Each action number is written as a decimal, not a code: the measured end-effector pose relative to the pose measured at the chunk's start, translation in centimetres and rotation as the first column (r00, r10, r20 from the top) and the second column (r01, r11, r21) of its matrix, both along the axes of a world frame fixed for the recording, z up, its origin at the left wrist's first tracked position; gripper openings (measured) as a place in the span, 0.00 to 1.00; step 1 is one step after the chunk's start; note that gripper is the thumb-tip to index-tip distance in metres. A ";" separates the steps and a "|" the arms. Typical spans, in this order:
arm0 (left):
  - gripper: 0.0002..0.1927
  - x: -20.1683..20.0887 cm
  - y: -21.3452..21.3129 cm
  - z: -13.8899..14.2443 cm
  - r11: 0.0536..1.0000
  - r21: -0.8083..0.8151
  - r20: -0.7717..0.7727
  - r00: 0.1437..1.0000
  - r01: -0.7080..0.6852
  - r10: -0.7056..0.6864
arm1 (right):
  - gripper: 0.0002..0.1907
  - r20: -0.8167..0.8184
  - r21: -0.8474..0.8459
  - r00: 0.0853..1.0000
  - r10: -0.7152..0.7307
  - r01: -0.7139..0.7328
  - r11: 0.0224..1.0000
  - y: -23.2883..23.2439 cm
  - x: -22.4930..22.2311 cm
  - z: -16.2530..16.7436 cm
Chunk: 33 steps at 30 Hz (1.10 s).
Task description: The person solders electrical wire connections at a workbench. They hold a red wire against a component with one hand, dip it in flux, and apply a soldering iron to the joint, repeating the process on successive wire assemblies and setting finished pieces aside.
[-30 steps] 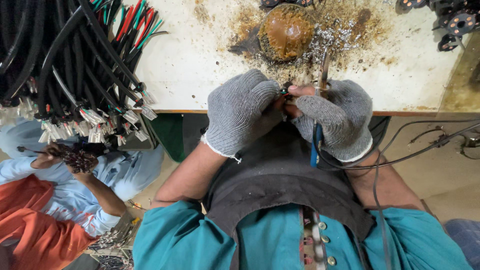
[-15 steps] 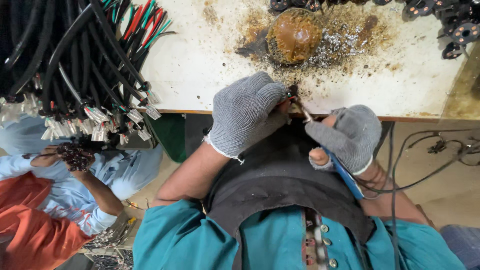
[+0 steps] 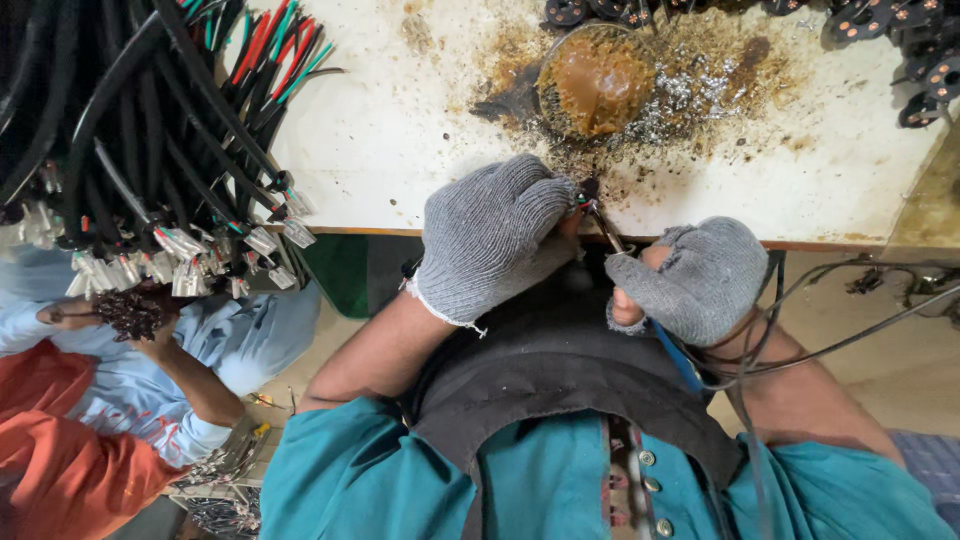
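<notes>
1. On my left hand (image 3: pixel 492 240) I see a grey knitted work glove, its cuff edged in pale, fraying thread.
2. My right hand (image 3: pixel 700 278) wears a matching grey knitted glove; one fingertip pokes out bare.
3. Both forearms are uncovered below short teal sleeves (image 3: pixel 350 470).
4. The teal shirt (image 3: pixel 560 500) has a buttoned front placket with small round pale buttons and a patterned strip beside them.
5. A dark grey cloth apron (image 3: pixel 560 370) lies over my lap and chest.

Black cable bundle (image 3: pixel 130 130) w/ coloured wires, brown paste tin (image 3: pixel 597 80), co-worker's sleeve (image 3: pixel 240 335).
</notes>
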<state>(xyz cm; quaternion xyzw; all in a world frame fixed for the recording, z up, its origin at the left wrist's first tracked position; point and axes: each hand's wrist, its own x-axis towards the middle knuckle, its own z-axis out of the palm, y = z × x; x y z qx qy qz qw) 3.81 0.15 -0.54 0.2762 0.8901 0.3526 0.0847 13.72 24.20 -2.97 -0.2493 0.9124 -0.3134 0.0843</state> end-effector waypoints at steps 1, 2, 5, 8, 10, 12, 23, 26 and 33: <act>0.10 0.0 0.0 0.0 1.000 -0.006 0.011 1.000 0.007 -0.007 | 0.05 0.013 -0.046 1.000 0.020 -0.020 0.999 0.0 0.0 0.0; 0.10 0.0 0.1 -0.1 1.000 -0.003 0.012 1.000 0.008 -0.008 | 0.05 0.009 0.015 1.000 0.030 -0.030 0.999 0.1 0.0 -0.1; 0.09 0.0 0.2 0.0 1.000 -0.003 0.011 1.000 0.009 -0.009 | 0.06 0.026 0.097 0.999 0.031 -0.034 0.995 0.1 0.0 0.1; 0.10 0.1 0.0 0.3 1.000 -0.004 0.008 1.000 0.003 -0.003 | 0.06 0.044 0.030 0.999 0.009 -0.010 0.999 0.0 -0.2 0.5; 0.10 0.1 0.0 0.3 1.000 0.025 -0.005 1.000 -0.004 0.004 | 0.11 -0.041 0.058 0.999 0.034 -0.031 0.998 -0.1 -0.3 0.7; 0.09 0.2 0.0 0.3 1.000 0.027 -0.004 1.000 -0.007 0.007 | 0.12 -0.122 -0.042 0.992 -0.013 0.008 0.999 -0.1 -0.4 1.0; 0.10 0.1 -0.2 0.1 1.000 0.028 0.005 1.000 0.011 -0.011 | 0.14 -0.100 -0.103 0.995 0.020 -0.030 0.994 0.4 -0.5 0.8; 0.11 0.2 -0.2 0.1 1.000 0.026 0.013 1.000 0.014 -0.014 | 0.09 -0.114 -0.075 0.992 -0.056 0.048 0.996 0.3 -0.2 1.0; 0.12 0.1 -0.4 0.4 1.000 0.004 0.016 1.000 0.025 -0.025 | 0.10 -0.107 -0.062 0.991 -0.086 0.079 0.995 0.1 0.1 0.9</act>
